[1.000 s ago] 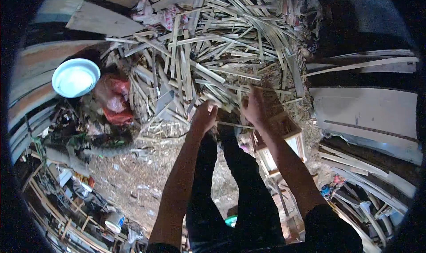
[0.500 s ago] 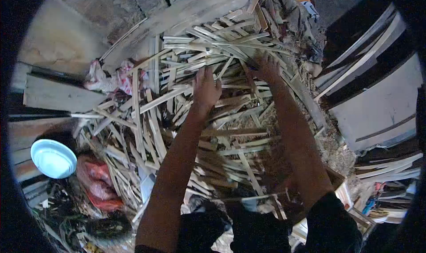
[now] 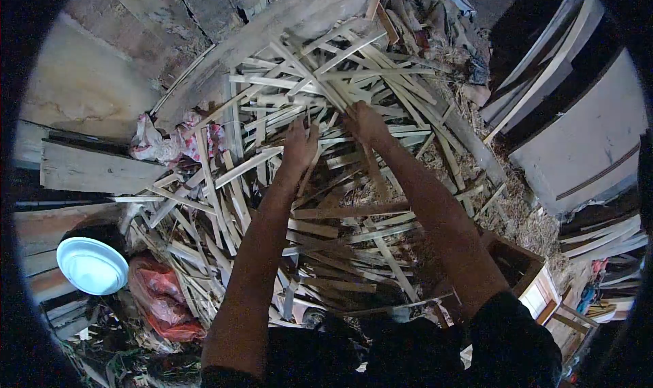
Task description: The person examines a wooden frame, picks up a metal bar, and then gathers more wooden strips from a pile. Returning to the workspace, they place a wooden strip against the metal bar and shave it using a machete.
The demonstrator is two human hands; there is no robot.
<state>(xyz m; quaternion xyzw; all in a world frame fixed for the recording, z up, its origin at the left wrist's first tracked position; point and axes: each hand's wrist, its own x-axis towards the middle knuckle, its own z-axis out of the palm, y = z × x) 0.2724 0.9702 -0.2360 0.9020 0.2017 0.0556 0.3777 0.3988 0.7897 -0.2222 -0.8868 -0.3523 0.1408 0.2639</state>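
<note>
A big heap of thin wooden strips and offcuts [image 3: 340, 184] lies in front of me against a stone wall. Both my arms reach out over it. My left hand [image 3: 300, 143] rests flat on the strips near the top of the heap, fingers spread among them. My right hand [image 3: 365, 124] is a little further right and higher, curled around the strips there. Whether it has one strip in its grasp is hard to tell. My dark trousers show at the bottom.
A pale blue bowl [image 3: 92, 265] and a red plastic bag [image 3: 160, 299] lie at the lower left. Crumpled cloth [image 3: 173, 139] sits left of the heap. Large boards [image 3: 585, 129] lean at the right; a small wooden box [image 3: 530, 279] stands at the lower right.
The view has swung up from my legs to the heap. Both hands went from near my knees out onto the strips; the right hand has since drawn left toward the left hand.
</note>
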